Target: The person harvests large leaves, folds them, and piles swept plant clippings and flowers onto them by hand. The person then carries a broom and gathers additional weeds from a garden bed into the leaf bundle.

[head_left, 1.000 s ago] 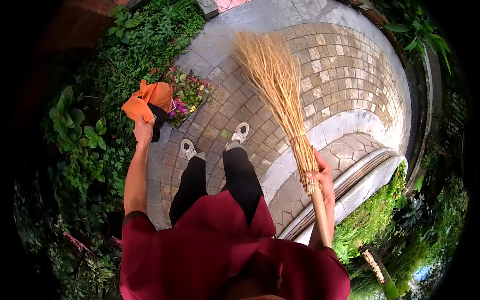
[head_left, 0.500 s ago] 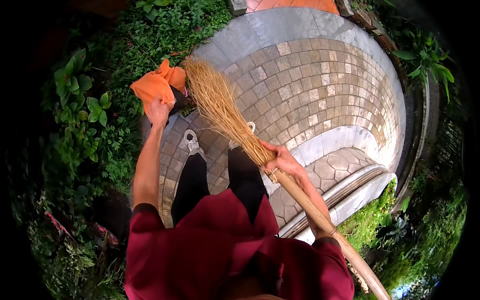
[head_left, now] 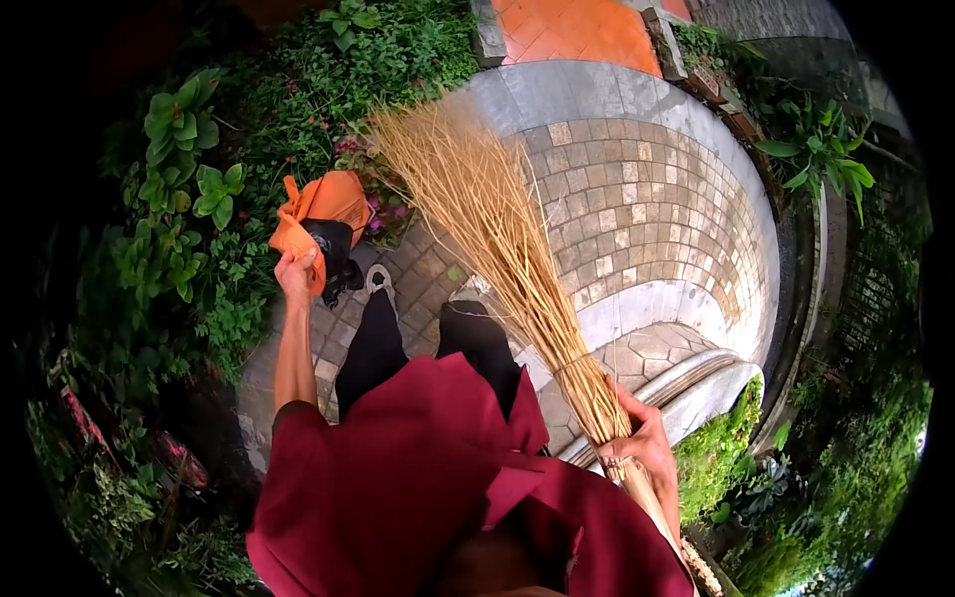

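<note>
My left hand is closed on the edge of an orange bag, held out at the left over the paving. Black plastic-looking material shows in the bag's mouth and hangs below it. In my right hand is a straw broom, gripped where the bristles are bound to the handle. Its bristles fan out up and to the left, their tips close to the bag's right side. Much of the handle is hidden beneath my right forearm and sleeve.
Curved stone paving spreads ahead, with an orange tiled floor beyond. Leafy plants border the left. A curved stone step and grass lie at the right. My shoe stands on the paving.
The broom has been drawn back toward my body, down and right, with my right hand. The orange bag has turned, showing more black material. My view has shifted slightly.
</note>
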Action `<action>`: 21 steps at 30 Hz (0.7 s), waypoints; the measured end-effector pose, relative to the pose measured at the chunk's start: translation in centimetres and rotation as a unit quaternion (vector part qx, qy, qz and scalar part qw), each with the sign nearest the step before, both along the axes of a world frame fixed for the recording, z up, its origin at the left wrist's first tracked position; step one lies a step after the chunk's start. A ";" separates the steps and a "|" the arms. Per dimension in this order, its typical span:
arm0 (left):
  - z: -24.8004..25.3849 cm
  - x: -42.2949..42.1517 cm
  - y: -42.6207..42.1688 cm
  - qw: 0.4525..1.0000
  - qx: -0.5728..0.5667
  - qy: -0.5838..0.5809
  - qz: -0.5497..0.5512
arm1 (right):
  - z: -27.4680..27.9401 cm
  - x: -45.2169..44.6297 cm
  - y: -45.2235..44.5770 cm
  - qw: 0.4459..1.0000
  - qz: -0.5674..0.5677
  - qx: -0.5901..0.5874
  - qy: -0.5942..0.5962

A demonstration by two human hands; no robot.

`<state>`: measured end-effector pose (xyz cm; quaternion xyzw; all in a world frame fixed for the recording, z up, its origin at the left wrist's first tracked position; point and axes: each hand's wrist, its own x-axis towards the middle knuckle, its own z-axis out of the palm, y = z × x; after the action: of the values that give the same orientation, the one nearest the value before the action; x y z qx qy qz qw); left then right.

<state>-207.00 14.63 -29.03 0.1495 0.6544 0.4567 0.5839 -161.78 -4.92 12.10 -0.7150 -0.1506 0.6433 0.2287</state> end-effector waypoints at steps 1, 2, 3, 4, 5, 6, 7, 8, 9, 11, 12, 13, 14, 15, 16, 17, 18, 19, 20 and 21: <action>0.8 -0.6 -1.1 1.000 -0.002 -0.014 0.016 | 0.5 -0.4 -1.0 0.999 -0.040 0.018 0.006; 1.7 -1.0 -2.2 0.999 -0.005 -0.028 0.033 | 0.9 -0.8 -1.8 0.996 -0.081 0.034 0.012; 2.1 -2.0 -3.4 0.999 -0.006 -0.021 0.045 | 0.7 -1.2 -2.7 0.987 -0.151 0.048 0.034; 2.8 -2.7 -4.5 0.998 -0.006 -0.013 0.056 | 0.3 -0.9 -3.6 0.981 -0.184 0.052 0.031; 5.9 -2.1 -4.8 0.997 -0.005 -0.007 0.073 | -0.6 -0.2 -4.3 0.978 -0.199 0.062 0.027; 7.2 -2.5 -5.5 0.997 -0.003 -0.005 0.071 | -1.7 0.8 -4.9 0.974 -0.214 0.071 0.025; 8.2 -3.0 -6.3 0.994 0.002 -0.019 0.105 | -2.8 2.0 -5.1 0.974 -0.208 0.082 0.017; 9.3 -3.5 -7.2 0.990 0.006 -0.033 0.139 | -4.3 3.1 -5.2 0.972 -0.219 0.089 -0.002; 10.7 -4.3 -8.1 0.991 0.010 -0.033 0.133 | -5.9 4.6 -5.3 0.971 -0.221 0.088 -0.010; 13.0 -6.5 -10.0 0.989 0.011 -0.035 0.140 | -9.1 7.5 -4.9 0.971 -0.225 0.083 -0.012; 13.9 -7.5 -10.9 0.988 -0.007 -0.006 0.156 | -11.1 8.6 -4.2 0.970 -0.228 0.082 -0.006; 14.8 -8.5 -11.9 0.987 -0.003 0.002 0.162 | -13.7 9.5 -3.5 0.968 -0.230 0.095 0.016; 15.8 -9.5 -13.0 0.986 -0.003 0.010 0.166 | -16.8 9.6 -3.1 0.967 -0.229 0.099 0.049; 17.1 -10.3 -14.0 0.987 0.000 0.004 0.161 | -19.9 9.6 -2.6 0.965 -0.228 0.102 0.082; 18.5 -11.0 -14.9 0.988 0.003 -0.003 0.157 | -23.1 8.4 -1.8 0.962 -0.219 0.098 0.127; 19.7 -11.4 -15.6 0.986 -0.001 0.017 0.166 | -26.5 5.7 -0.9 0.966 -0.207 0.061 0.142; 20.5 -11.8 -15.9 0.984 -0.003 0.036 0.175 | -29.7 1.8 0.1 0.969 -0.168 0.036 0.176; 21.5 -12.3 -16.3 0.982 -0.016 0.045 0.184 | -31.5 -3.2 1.4 0.964 -0.146 0.025 0.223; 21.3 -13.7 -17.0 0.981 -0.028 0.074 0.175 | -33.0 -6.9 2.4 0.962 -0.112 -0.005 0.249; 21.6 -14.4 -17.0 0.980 -0.032 0.081 0.181 | -32.4 -9.7 3.6 0.962 -0.101 -0.006 0.252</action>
<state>-221.38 -2.38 -7.47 0.0464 0.7299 0.5199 0.4413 -171.52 -1.32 -20.32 -0.5426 -0.0116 0.7770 0.3190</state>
